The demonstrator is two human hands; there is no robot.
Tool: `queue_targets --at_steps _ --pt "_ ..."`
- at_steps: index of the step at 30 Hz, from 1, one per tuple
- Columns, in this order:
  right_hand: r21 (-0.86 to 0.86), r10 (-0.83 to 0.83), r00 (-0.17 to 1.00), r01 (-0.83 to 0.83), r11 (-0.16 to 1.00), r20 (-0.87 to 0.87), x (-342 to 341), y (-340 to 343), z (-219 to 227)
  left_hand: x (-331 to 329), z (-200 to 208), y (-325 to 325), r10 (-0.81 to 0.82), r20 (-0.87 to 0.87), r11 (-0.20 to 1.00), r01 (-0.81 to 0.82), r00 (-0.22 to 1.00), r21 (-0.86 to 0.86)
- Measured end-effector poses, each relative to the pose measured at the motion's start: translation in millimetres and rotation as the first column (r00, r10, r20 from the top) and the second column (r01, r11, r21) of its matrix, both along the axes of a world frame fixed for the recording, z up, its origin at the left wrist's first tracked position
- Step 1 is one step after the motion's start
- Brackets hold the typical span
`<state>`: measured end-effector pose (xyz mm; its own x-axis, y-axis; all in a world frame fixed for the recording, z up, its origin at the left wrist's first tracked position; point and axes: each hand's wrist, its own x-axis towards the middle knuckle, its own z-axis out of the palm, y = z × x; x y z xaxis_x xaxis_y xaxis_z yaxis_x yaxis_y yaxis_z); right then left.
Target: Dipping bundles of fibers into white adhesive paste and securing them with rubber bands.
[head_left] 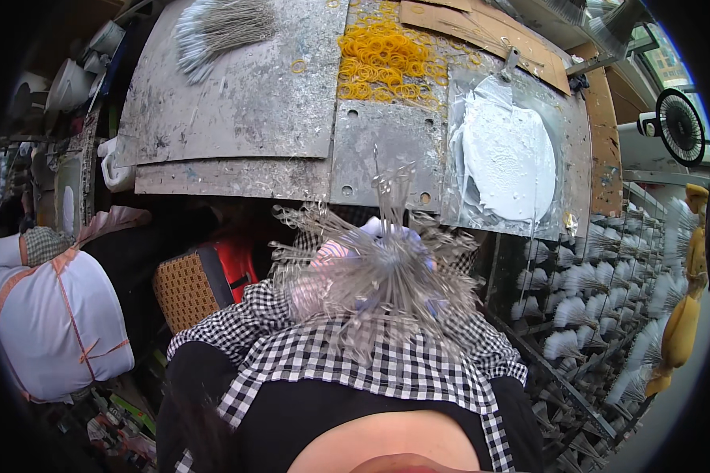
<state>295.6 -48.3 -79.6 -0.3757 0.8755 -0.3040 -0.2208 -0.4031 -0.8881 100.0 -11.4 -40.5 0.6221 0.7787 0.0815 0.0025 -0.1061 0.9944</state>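
Observation:
A bundle of thin clear plastic sticks (383,276) fans out in all directions just below the bench edge. Both of my hands are gloved and sit behind the sticks, largely hidden by them. My left hand (319,264), in a pinkish glove, grips the bundle from the left. My right hand (402,234), in a pale lilac glove, closes on it from the upper right. My checked sleeves (355,359) run up to it from below.
On the grey metal bench (237,110) lie a heap of yellow rubber bands (383,55), a puddle of white paste on plastic sheet (509,154) and white-tipped sticks (221,24). A rack of white-tipped bundles (584,315) stands right, a fan (678,126) beyond. A white sack (51,315) sits left.

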Motion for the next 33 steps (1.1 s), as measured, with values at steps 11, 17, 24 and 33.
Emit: queue_targets --at_steps 11,17,24,33 --pt "0.176 0.27 0.912 -0.334 0.926 0.309 -22 37 21 -59 21 42 0.171 0.388 0.805 0.099 0.906 -0.585" --pt "0.57 -0.063 0.57 -0.795 0.208 0.819 -22 83 3 -8 59 96 -0.337 0.588 0.939 0.218 0.735 0.266" --pt "0.618 -0.156 0.601 -0.779 0.102 0.783 -49 169 2 15 119 69 -0.2 0.362 0.972 0.139 0.91 0.188" --pt "0.654 -0.329 0.567 -0.685 0.32 0.755 -47 193 -24 50 66 132 0.444 0.337 0.796 -0.538 0.83 0.276"
